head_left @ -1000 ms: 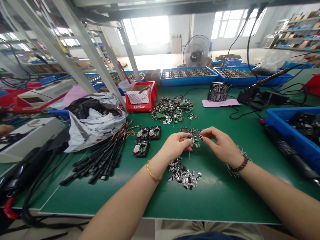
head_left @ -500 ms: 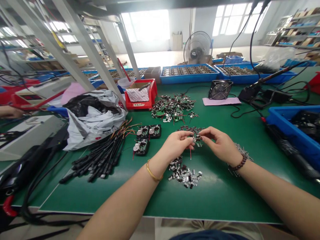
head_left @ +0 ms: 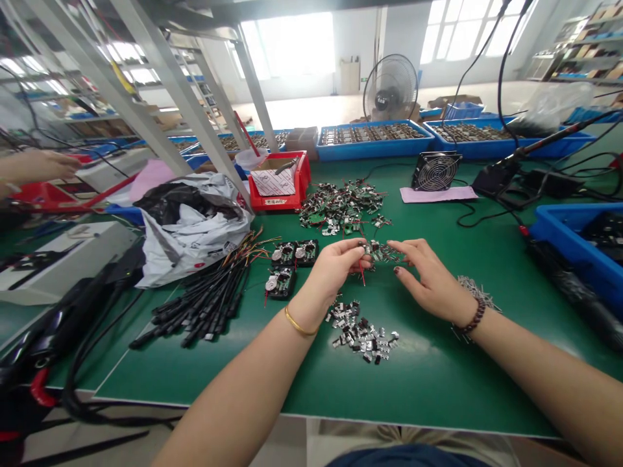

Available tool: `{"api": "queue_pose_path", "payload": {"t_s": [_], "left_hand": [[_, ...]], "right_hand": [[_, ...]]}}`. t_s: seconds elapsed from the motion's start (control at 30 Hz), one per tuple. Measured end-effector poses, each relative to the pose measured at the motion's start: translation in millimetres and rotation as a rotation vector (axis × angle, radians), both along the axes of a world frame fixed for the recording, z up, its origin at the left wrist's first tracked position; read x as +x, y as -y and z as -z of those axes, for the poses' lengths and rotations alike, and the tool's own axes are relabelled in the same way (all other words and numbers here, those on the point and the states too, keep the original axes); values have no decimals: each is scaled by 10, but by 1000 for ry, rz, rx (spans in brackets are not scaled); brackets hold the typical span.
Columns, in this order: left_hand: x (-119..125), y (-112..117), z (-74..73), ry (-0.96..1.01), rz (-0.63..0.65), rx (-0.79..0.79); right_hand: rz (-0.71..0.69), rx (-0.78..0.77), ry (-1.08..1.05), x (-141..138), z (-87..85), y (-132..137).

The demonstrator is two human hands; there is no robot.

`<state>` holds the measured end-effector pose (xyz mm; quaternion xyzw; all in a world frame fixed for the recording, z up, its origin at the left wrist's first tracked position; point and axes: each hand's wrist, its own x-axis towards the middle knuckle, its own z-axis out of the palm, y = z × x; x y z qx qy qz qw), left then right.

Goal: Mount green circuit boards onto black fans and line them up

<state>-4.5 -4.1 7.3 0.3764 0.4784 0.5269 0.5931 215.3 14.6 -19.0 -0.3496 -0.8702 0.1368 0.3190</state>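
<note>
My left hand pinches a small circuit part with a red wire hanging from it, just above the green mat. Close by on its right, my right hand has its fingers stretched toward a small heap of parts and touches it. Nearer to me, under the left wrist, lies a heap of small metal and black components. Three small black boards sit left of my left hand. A bigger heap of green circuit boards lies farther back.
A bundle of black cables and a grey plastic bag lie at left. A red bin, blue trays, a small fan, a soldering iron stand and a blue bin ring the mat. Another person's hand shows far left.
My right hand has let go of the part, opened its fingers and reached to the small heap. My left hand still holds the part. The camera tilted slightly.
</note>
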Motion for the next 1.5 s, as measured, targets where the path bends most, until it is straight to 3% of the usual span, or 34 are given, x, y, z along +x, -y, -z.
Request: {"api": "queue_pose_path", "payload": {"t_s": [0.23,0.8,1.3,1.5], "left_hand": [[-137,-65,-91,-55,-147,101],[-82,-64,3,-136,-89,160],[-25,-53,30,-181,-56,178],[-22,-54,34,-210,-61,181]], "right_hand": [[-27,3,212,-61,132,-6],[-88,9,328,-114,145,-3],[136,-26,380,-183,116,40],[71,-113,353,-104,147,-53]]}}
